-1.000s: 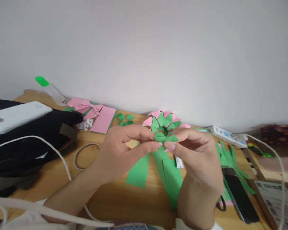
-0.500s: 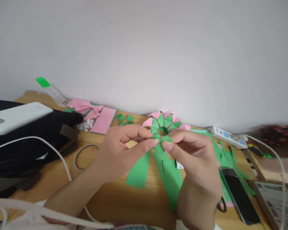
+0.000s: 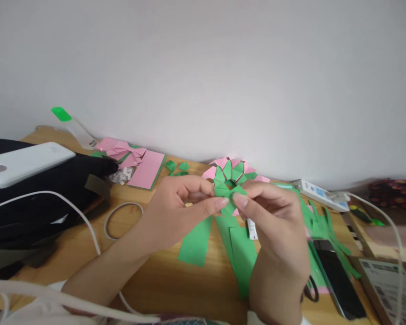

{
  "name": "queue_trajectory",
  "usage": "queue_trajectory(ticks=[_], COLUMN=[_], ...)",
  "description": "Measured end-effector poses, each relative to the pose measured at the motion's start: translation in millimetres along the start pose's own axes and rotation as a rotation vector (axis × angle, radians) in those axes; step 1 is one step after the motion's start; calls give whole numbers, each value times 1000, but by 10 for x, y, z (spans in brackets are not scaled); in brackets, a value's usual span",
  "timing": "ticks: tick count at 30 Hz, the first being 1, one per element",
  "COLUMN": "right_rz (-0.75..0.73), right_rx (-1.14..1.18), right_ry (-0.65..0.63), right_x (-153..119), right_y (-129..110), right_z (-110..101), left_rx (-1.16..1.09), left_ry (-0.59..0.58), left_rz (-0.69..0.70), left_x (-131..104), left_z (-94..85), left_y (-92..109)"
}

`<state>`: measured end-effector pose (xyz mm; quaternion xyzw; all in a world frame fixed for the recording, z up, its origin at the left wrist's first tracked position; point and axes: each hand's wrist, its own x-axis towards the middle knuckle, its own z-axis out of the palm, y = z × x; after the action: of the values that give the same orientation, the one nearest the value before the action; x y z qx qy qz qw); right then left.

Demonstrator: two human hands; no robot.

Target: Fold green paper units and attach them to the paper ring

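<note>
A wooden tabletop [image 3: 176,293] is running along a plain pale wall [image 3: 203,81], and paper and small articles are lying about on it. On the left, a white power bank [image 3: 30,164] is resting on a black bag [image 3: 69,178], with a white cable [image 3: 84,221] curving in front. Beyond the bag, a pink paper stack [image 3: 148,169] is lying close to the wall, and small green folded pieces [image 3: 171,166] are sitting just beside it. On the right, a white power strip [image 3: 314,193] is lying near the wall, green paper strips [image 3: 325,225] are spreading in front of it, and a dark-screened phone [image 3: 340,277] is lying nearer the viewer. At the far right edge, another person's arm [image 3: 395,235] is partly showing.

At the centre, the left hand [image 3: 176,212] and the right hand [image 3: 280,225] are pinching one green folded unit [image 3: 222,188] between thumbs and forefingers, one hand at each end. The unit is lying across the gap between the two thumb tips, raised above the table. Behind it, a pink-and-green paper ring [image 3: 237,171] is standing near the wall; below, green paper sheets [image 3: 196,243] are lying on the wood.
</note>
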<state>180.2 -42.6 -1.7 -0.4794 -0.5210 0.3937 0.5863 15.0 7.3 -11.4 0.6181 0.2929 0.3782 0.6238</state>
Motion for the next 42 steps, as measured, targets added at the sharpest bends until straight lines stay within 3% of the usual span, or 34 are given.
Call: queue_trajectory(ticks=[7,14,19,28,42], right_rz=[196,253,218,197,-110], right_rx=[170,141,154,195,-130], right_ry=[5,-169,-209,-155,-26], right_x=[81,70,74,84,30], right_y=[49,42,21,63,4], right_z=[-39,-116,-121,-67,13], left_rx=[391,401,377,335,269], left_ry=[-40,-56,-11,84,103], left_rz=[149,158,154,208,130], left_x=[10,-31,-31,-10,-1], left_z=[-38,-65,-72,-40,-37], left_y=[50,35,35,35,35])
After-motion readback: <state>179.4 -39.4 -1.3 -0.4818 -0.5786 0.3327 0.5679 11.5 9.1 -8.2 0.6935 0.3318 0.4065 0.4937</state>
